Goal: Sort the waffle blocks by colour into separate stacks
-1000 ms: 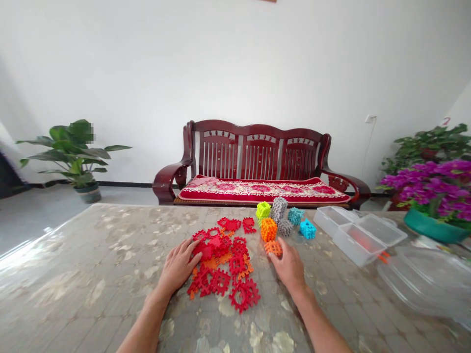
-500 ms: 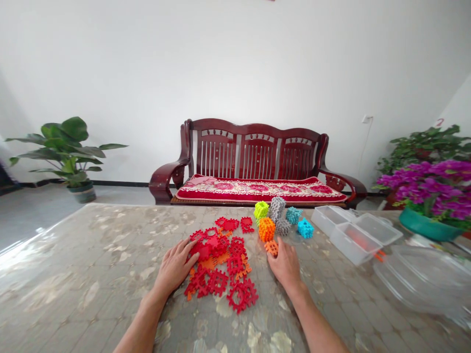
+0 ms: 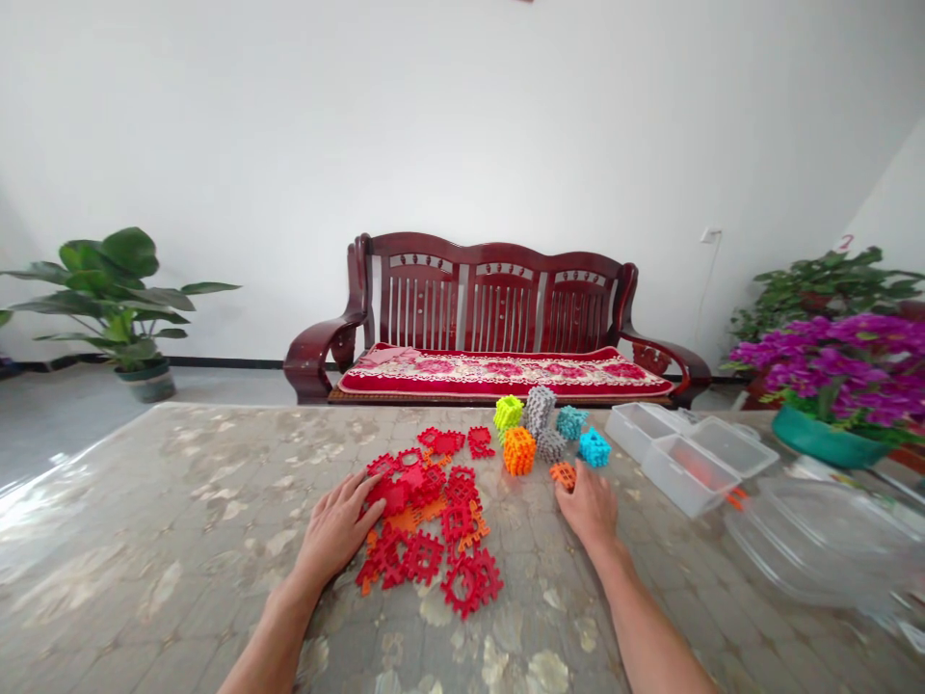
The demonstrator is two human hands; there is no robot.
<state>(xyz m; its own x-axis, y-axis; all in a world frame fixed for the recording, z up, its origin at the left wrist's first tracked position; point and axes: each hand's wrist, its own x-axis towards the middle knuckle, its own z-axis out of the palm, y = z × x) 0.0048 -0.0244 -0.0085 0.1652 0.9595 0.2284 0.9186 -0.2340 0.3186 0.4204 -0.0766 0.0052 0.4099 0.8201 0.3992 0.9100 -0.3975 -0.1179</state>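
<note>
My left hand [image 3: 338, 525] lies with fingers apart at the left edge of a spread of red toothed pieces [image 3: 423, 556], its fingertips touching them. Some orange pieces [image 3: 415, 519] lie among the red ones. My right hand [image 3: 589, 506] pinches a small orange toothed piece [image 3: 563, 474] at its fingertips. Behind it stand an orange block stack [image 3: 518, 451], a yellow-green stack [image 3: 508, 413], grey stacks [image 3: 540, 411], a teal block [image 3: 571, 422] and a bright blue block [image 3: 594, 447].
Right of the blocks sit clear plastic boxes [image 3: 690, 477] with open lids and a transparent container [image 3: 816, 540]. Purple flowers in a green pot [image 3: 828, 439] stand at the far right. A wooden bench [image 3: 498, 289] is beyond the table.
My right hand has moved right with the small orange piece, away from the orange stack. My left hand stays on the red pieces. The view has shifted slightly.
</note>
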